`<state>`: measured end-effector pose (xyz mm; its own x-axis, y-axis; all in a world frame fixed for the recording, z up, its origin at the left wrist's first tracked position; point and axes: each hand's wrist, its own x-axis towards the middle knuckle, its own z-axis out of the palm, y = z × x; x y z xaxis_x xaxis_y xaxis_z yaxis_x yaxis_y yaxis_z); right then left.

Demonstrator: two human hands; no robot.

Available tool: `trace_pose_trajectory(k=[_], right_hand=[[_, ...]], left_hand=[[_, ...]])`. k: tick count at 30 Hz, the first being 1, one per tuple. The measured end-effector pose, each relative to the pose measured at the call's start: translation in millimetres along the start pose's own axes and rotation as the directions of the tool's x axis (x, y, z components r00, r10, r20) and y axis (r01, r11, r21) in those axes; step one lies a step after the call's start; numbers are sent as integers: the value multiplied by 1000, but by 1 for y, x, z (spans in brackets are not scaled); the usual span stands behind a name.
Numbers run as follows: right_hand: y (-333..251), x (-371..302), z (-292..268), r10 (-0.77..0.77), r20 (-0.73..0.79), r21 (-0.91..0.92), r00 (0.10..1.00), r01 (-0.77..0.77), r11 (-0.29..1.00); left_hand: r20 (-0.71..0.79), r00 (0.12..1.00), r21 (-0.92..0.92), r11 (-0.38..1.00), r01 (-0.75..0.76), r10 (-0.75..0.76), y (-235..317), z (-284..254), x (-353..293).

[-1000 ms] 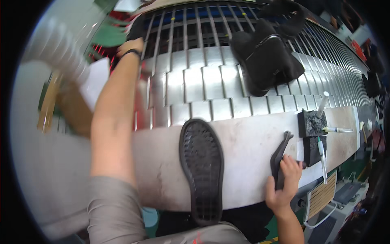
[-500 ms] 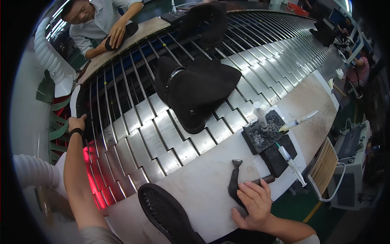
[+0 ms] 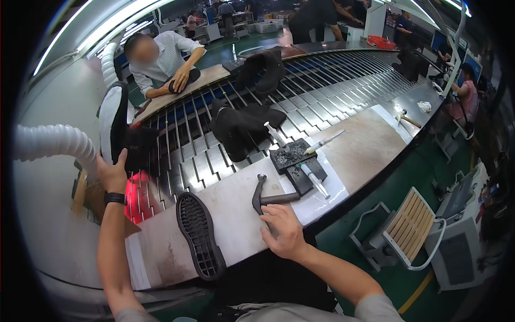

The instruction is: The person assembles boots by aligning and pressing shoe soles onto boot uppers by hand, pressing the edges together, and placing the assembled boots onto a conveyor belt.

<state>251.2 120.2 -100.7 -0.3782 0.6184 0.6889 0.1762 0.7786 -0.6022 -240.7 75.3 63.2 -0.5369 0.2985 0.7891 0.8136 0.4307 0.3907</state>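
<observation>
At the far left, my left hand (image 3: pixel 112 173) grips a black boot (image 3: pixel 137 146) whose pale underside (image 3: pixel 111 121) shows. It is raised at the edge of the slatted conveyor. My right hand (image 3: pixel 285 232) is over the near end of a claw-shaped hammer (image 3: pixel 280 198), its fingers loosely bent and apart from the thumb; the hammer lies on the bench. A black rubber outsole (image 3: pixel 199 233) with a gridded inside rests on the bench between my arms.
Black boots (image 3: pixel 244 129) lie on the metal conveyor (image 3: pixel 332 102). Several syringes (image 3: pixel 315 181) are on and around dark blocks (image 3: pixel 289 156) right of the hammer. Across the conveyor, a person in a striped shirt (image 3: pixel 166 56) handles a black piece. White hoses (image 3: pixel 56 142) hang at left.
My left hand has lifted the boot up from the conveyor's left end, toward me. My right hand stays by the hammer. The view has tilted up, showing more of the room.
</observation>
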Motion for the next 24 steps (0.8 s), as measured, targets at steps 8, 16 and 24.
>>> trace_pose_trajectory(k=[8, 16, 24], right_hand=[[-46, -132, -75, 223, 277, 109, 935, -261, 959], [-165, -132, -14, 366, 640, 562, 676, -736, 378], [-115, -172, 28, 555, 656, 699, 512, -689, -190]], left_hand=[[-124, 990, -702, 710, -42, -64, 49, -210, -90], [-46, 802, -80, 798, -598, 596, 64, -289, -303], [865, 444, -417, -158, 895, 233, 160, -217, -390]])
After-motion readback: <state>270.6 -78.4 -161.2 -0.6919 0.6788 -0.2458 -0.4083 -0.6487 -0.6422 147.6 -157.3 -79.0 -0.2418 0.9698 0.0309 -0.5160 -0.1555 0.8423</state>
